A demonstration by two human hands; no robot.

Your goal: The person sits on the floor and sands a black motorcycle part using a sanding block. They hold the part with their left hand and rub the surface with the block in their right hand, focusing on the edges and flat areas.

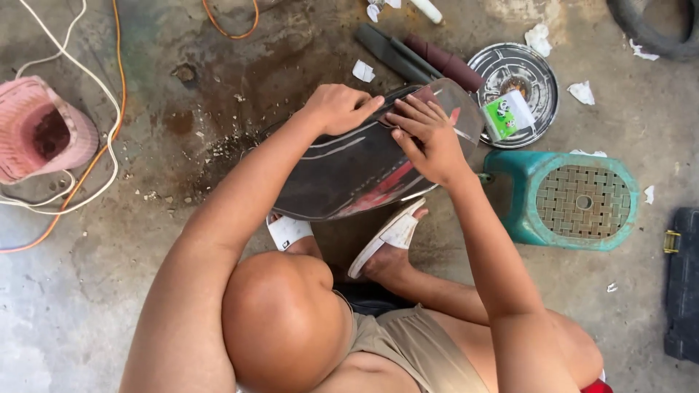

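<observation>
While the person squats on the stained concrete floor (pixel 95 306), a glossy dark curved panel (pixel 349 171), seemingly a vehicle fairing with a red stripe, rests tilted over the sandalled feet (pixel 389 236), which prop it up, probably so its upper face lies within reach. The left hand (pixel 336 108) is curled over the panel's far edge, gripping it and apparently steadying it. The right hand (pixel 429 135) lies just beside it with fingers spread flat, pressing on the surface; whether something thin lies under them cannot be told. Close to the right stands a teal plastic stool (pixel 575 200), and beyond it a round metal lid (pixel 518 86) holding a small green packet (pixel 508 115). Dark rolls (pixel 426 54), paper scraps, an orange cable (pixel 80 175) and a pink basket (pixel 40 127) crowd the floor around.
</observation>
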